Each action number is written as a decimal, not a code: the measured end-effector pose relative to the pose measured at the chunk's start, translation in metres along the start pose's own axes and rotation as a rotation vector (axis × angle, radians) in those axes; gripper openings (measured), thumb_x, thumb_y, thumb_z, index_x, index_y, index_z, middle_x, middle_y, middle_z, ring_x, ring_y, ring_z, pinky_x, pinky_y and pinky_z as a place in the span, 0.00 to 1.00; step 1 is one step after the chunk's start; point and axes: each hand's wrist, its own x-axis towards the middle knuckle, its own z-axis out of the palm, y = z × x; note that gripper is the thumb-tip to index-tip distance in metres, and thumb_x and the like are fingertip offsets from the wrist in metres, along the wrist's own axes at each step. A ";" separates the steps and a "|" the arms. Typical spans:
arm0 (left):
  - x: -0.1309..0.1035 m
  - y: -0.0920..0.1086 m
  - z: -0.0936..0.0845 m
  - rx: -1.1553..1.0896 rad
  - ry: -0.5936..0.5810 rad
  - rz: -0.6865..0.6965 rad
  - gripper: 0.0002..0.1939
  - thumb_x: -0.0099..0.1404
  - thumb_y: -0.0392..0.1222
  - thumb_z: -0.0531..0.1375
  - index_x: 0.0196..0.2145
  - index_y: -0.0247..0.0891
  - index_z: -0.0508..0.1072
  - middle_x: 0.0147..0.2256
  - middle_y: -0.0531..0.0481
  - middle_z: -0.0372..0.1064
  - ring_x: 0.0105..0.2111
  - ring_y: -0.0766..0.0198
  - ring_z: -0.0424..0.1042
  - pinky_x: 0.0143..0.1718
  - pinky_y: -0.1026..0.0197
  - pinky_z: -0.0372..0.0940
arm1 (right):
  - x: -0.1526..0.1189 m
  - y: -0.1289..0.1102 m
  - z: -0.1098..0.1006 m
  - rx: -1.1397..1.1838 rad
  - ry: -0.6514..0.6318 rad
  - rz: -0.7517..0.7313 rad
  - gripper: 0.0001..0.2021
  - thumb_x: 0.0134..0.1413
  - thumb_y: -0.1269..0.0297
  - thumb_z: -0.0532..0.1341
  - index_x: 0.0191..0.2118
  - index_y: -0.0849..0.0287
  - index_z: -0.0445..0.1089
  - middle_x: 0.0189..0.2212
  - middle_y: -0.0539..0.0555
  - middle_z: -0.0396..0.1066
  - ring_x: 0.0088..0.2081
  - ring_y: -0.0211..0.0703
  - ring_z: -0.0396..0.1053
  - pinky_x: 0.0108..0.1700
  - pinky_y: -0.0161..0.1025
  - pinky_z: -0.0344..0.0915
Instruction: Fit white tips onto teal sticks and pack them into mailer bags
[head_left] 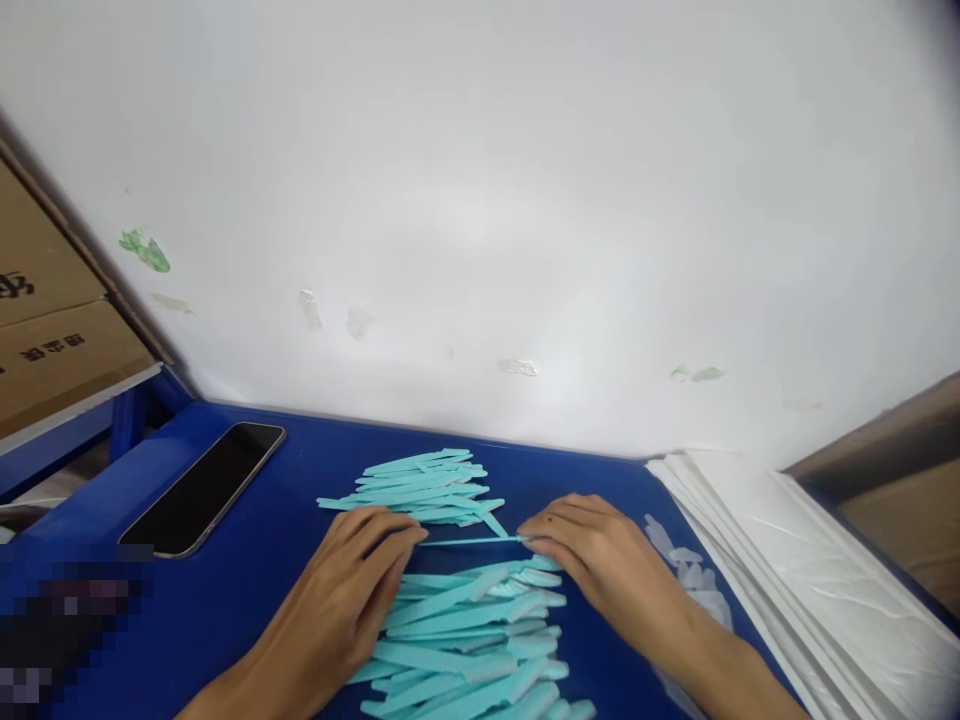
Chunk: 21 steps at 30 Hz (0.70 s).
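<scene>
- Left hand [360,565] and right hand [596,548] each pinch one end of the strip [469,542].
- It points left to right, between far pile [420,490] and near pile [465,632].
- Phone [204,490] is at left, sheets [817,590] at right.

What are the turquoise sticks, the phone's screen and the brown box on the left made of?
Turquoise sticks: maybe plastic or foam; they look matte and evenly coloured, but I can't be sure which.
Phone's screen: probably glass, since it looks smooth and evenly black.
Brown box: likely cardboard, dull tan with dark printing.
</scene>
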 end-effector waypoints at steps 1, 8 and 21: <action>0.001 -0.004 -0.003 0.004 0.016 0.003 0.16 0.76 0.36 0.53 0.59 0.43 0.70 0.50 0.47 0.74 0.52 0.57 0.69 0.51 0.56 0.67 | 0.001 0.004 0.000 0.018 -0.013 0.017 0.08 0.73 0.63 0.57 0.46 0.49 0.75 0.43 0.48 0.79 0.45 0.45 0.74 0.51 0.45 0.62; 0.009 -0.036 -0.025 0.153 0.018 0.040 0.11 0.74 0.37 0.56 0.51 0.41 0.74 0.46 0.45 0.71 0.49 0.56 0.68 0.51 0.53 0.66 | 0.002 0.005 0.004 0.070 -0.083 0.047 0.14 0.75 0.58 0.52 0.49 0.51 0.75 0.46 0.53 0.74 0.48 0.45 0.71 0.51 0.44 0.66; 0.005 -0.060 -0.015 0.265 -0.060 0.108 0.10 0.76 0.44 0.56 0.50 0.43 0.75 0.47 0.45 0.70 0.45 0.55 0.69 0.49 0.52 0.65 | -0.015 0.034 -0.044 -0.306 0.009 0.209 0.13 0.71 0.61 0.54 0.49 0.50 0.76 0.46 0.54 0.79 0.44 0.51 0.77 0.46 0.46 0.70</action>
